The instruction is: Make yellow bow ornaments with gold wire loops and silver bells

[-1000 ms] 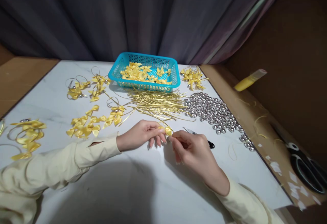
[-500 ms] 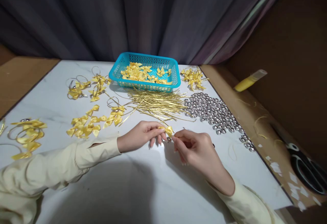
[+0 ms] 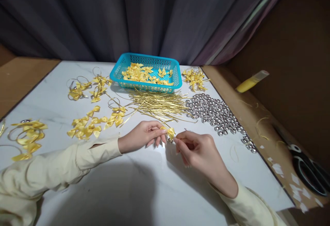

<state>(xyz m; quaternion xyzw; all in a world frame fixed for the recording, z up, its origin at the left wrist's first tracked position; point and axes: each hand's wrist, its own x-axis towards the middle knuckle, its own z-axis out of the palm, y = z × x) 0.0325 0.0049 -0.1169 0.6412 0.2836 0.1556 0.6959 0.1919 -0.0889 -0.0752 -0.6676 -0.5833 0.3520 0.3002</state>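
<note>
A small yellow ribbon bow (image 3: 170, 132) is held above the white table between my two hands. My left hand (image 3: 145, 136) pinches the bow's left end between thumb and fingertips. With thumb and forefinger closed, my right hand (image 3: 194, 150) grips at the bow's right side; whether a thin tie is also in this pinch, I cannot tell. Just under the bow hangs a small round silver piece, like a bell (image 3: 169, 140). Beyond my hands lies a heap of thin gold twist ties (image 3: 160, 105). Loose silver bells (image 3: 211, 111) are spread to the right.
A blue basket (image 3: 113, 76) holding yellow bows stands at the back. Tied bows with gold loops (image 3: 99, 87) and loose bows (image 3: 85, 126) lie on the left, another bunch (image 3: 195, 79) at back right. Black-handled scissors (image 3: 309, 171) and a yellow glue tube (image 3: 251, 81) are off the right edge.
My left fingers have shifted slightly around the bow, and the silver bell has moved a touch to the left. Everything else stays where it was.
</note>
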